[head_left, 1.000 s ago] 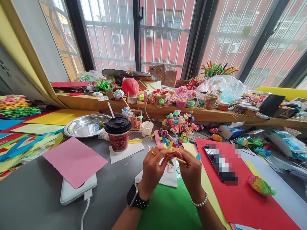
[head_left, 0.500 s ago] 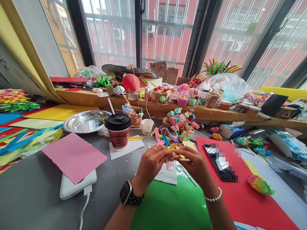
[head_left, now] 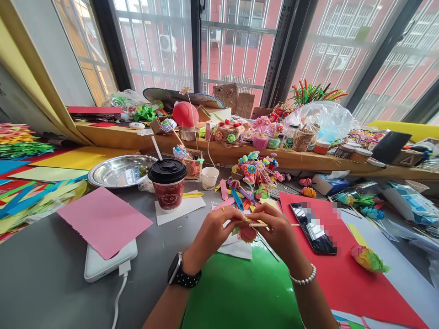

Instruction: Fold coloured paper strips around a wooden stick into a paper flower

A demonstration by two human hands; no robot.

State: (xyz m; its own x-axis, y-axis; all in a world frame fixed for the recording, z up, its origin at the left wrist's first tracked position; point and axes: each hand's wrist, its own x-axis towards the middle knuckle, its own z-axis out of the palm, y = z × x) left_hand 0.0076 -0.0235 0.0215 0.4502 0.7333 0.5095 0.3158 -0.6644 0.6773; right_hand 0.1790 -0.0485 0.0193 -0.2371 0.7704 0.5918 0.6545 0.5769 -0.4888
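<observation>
In front of me my left hand [head_left: 219, 224] and my right hand [head_left: 274, 223] meet at the fingertips over a pink paper flower [head_left: 247, 234] with bits of green and yellow. The left fingers are closed on the flower's top. A thin pale stick [head_left: 259, 225] passes through the closed right hand, and its far end shows beyond the knuckles. Below them lies a white sheet [head_left: 236, 251], with scissors [head_left: 269, 246] just to the right, partly covered by the right hand. The exact finger contact on the flower is partly hidden.
A lidded dark red cup [head_left: 168, 189] with a straw stands left, near a steel plate [head_left: 103, 171] and a paper cup [head_left: 210, 177]. Pink paper [head_left: 106, 221] covers a power bank [head_left: 94, 265]. Right, a phone [head_left: 315, 228] and a multicoloured paper flower [head_left: 368, 259] lie on papers.
The pink flower has turned into clearer view under my fingers. The stick's end now shows beyond my right hand. The view has shifted slightly.
</observation>
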